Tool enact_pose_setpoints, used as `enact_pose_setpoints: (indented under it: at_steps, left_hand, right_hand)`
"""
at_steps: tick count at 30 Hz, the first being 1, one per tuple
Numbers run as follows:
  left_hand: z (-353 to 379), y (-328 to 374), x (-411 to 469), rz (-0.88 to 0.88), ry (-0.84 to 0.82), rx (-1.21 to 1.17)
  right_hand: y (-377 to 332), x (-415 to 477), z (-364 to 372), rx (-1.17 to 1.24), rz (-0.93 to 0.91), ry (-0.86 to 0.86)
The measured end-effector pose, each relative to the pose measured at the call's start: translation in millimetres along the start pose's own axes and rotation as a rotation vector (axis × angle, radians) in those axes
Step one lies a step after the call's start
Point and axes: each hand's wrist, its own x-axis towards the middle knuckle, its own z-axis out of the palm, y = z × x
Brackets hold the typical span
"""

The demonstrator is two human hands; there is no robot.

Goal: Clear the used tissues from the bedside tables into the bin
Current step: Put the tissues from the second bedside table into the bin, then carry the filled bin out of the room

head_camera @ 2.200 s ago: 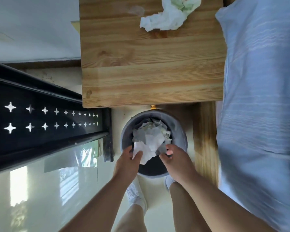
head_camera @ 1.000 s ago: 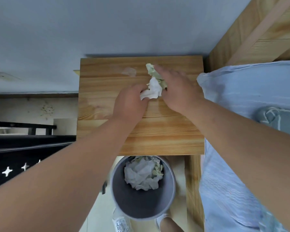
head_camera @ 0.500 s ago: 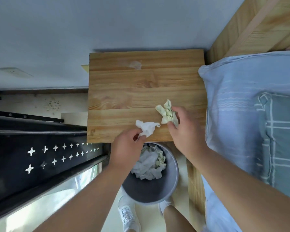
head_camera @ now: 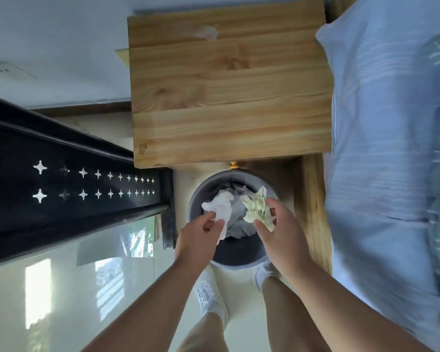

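both tissues have come off the table; left hand pinches the white tissue, right hand grips the yellowish tissue over the bin, ready to drop.

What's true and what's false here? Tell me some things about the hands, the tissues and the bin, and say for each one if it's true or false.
1. The left hand holds a white tissue. True.
2. The right hand holds nothing. False: it holds a greenish tissue.
3. Both hands are over the bin. True.
4. The bin is empty. False: crumpled tissues lie inside it.
5. The bin stands on top of the wooden table. False: it stands on the floor, by the table's near edge.
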Motion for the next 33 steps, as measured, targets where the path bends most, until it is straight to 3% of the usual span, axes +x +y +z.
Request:
enact_pose_setpoints:
  at_steps: [2, 5, 12, 14, 16, 19, 21, 26, 33]
  left_hand:
    - [4.6, -12.2, 2.8, -0.064, -0.112, -0.166]
    - [9.2, -29.9, 9.1, -0.074, -0.124, -0.117]
    - [-2.6, -76.7, 39.0, -0.024, 0.239, 0.148]
    - [-3.1, -86.8, 51.7, -0.061, 0.196, 0.131]
    - [1.7, -91.7, 61.8, -0.165, 0.062, -0.084]
    - [8.4, -96.9, 78.8, -0.256, -0.042, -0.233]
    - [10.8, -95.8, 81.8, -0.271, -0.045, -0.256]
    - [-7.2, -81.1, 45.8, -0.307, -0.036, -0.326]
    - [-57.2, -27.2, -65.0, -0.337, -0.014, -0.407]
  right_hand:
    - [16.3, 1.3, 15.3, 0.033, 0.058, -0.015]
    - [41.9, 5.1, 34.4, 0.013, 0.125, -0.044]
    - [83.5, 21.2, 44.3, 0.007, 0.207, 0.102]
    - [92.6, 28.6, 45.5, 0.000, 0.224, 0.143]
    - [101.0, 36.0, 47.8, -0.025, 0.251, 0.172]
    - [114.0, 52.1, 53.9, 0.052, 0.358, 0.057]
    - [121.1, 59.0, 56.0, 0.106, 0.438, -0.061]
    - [116.6, 36.7, 44.6, 0.161, 0.440, -0.146]
    - [40.0, -41.9, -37.3, 0.155, 0.354, -0.080]
